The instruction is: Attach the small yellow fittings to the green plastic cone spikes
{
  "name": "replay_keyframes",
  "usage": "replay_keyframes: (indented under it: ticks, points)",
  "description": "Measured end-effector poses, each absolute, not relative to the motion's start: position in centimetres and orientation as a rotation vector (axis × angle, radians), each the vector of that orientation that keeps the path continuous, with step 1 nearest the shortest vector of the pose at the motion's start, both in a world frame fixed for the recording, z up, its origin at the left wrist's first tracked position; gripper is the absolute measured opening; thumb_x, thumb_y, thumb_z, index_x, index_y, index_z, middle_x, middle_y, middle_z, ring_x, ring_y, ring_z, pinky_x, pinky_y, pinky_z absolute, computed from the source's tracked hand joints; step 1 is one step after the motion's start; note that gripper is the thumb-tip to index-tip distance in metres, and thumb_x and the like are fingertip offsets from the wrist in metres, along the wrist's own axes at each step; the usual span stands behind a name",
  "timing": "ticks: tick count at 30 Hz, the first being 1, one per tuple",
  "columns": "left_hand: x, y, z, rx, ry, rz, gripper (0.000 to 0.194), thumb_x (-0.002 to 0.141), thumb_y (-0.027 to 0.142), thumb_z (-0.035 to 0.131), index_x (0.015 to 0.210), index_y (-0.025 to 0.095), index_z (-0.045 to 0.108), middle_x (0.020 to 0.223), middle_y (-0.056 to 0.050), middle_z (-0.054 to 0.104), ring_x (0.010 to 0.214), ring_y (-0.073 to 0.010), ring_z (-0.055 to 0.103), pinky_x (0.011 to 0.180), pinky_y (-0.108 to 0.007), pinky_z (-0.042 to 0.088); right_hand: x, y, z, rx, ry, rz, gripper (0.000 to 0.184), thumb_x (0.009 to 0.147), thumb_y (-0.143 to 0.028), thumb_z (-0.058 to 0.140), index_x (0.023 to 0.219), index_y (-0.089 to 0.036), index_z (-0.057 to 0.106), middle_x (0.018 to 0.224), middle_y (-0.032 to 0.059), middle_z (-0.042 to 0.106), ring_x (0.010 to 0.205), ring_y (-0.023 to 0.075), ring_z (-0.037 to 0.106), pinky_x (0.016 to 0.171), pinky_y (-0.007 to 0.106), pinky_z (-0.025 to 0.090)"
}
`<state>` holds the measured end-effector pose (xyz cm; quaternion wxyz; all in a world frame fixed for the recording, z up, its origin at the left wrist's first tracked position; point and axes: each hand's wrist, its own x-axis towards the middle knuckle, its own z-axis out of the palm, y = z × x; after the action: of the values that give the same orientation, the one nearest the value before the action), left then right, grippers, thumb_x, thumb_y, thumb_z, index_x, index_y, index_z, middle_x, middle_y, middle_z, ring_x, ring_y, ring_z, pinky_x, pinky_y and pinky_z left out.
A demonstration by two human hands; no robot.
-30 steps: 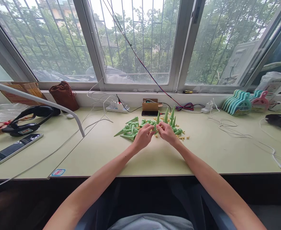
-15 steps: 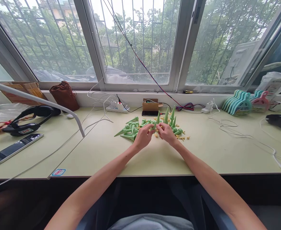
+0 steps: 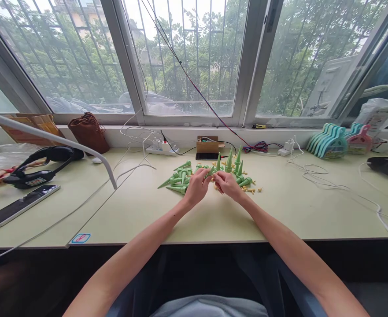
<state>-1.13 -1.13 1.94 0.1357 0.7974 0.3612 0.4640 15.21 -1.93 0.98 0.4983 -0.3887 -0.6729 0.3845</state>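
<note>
Cones (image 3: 182, 175), green and tapered, lay in a loose heap on the pale table (image 3: 154, 215), mostly to the left of the person's hands and a little beyond them. At the right edge of that heap, the left hand (image 3: 197, 187) had one green piece (image 3: 211, 171) pinched between thumb and fingers, its narrow end tilted up toward the far right. The right hand (image 3: 227, 183) was bent in close beside it, thumb and fingertips drawn together by the near end of the piece. Whether those fingertips gripped the piece itself or something small, I could not tell.

Just beyond the right hand, several upright cones (image 3: 229, 163) stood with their points up, and small yellow pieces (image 3: 251, 190) lay scattered around them and to their near right.

On the far side of the table, a dark phone (image 3: 207, 156) lay in front of a cardboard box (image 3: 208, 145), with a white power strip (image 3: 162, 151) to the left. At the far right stood teal hangers (image 3: 327, 143) beside a pink hanger (image 3: 361, 140). Well to the left lay a black headset (image 3: 35, 180) and, nearer, a larger phone (image 3: 20, 206).
</note>
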Motion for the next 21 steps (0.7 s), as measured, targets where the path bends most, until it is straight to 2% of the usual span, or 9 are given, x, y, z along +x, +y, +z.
replay_keyframes:
  ticks: [4,7,13,21]
  points:
    - [-1.06,-1.30,1.89,2.372,1.033,1.264,0.037,0.094,0.028,0.049,0.130,0.021,0.055,0.112,-0.010,0.062,0.083,-0.0155,0.062,0.073,-0.028,0.052,15.25,-1.83,0.91,-0.906,-1.581,0.985,0.037,0.092,-0.050,0.051,0.069,-0.021,0.046,0.050,-0.0056,0.046,0.034,0.0079,0.040,0.036,0.023,0.032]
    - [-0.91,-1.42,1.73,2.405,1.032,1.242,0.041,0.093,0.029,0.052,0.134,0.021,0.051,0.117,-0.010,0.063,0.086,-0.0163,0.063,0.075,-0.029,0.052,15.20,-1.81,0.94,-0.881,-1.554,1.023,0.040,0.091,-0.051,0.052,0.066,-0.021,0.043,0.050,-0.0056,0.045,0.036,0.0076,0.041,0.036,0.023,0.033]
    - [-0.69,-1.61,1.77,2.305,1.096,1.280,0.032,0.092,0.032,0.055,0.120,0.018,0.056,0.113,-0.012,0.064,0.077,-0.0150,0.061,0.064,-0.026,0.051,15.04,-2.03,1.44,-0.887,-1.509,1.059,0.039,0.089,-0.051,0.054,0.066,-0.020,0.044,0.049,-0.0064,0.044,0.036,0.0071,0.041,0.035,0.021,0.032]
    - [-0.68,-1.71,2.23,2.206,1.088,1.372,0.019,0.090,0.027,0.057,0.106,0.018,0.058,0.106,-0.010,0.064,0.087,-0.0171,0.061,0.065,-0.026,0.051,15.01,-2.16,1.66,-0.919,-1.489,1.067,0.039,0.086,-0.054,0.056,0.069,-0.020,0.047,0.049,-0.0065,0.043,0.037,0.0074,0.040,0.035,0.021,0.033]
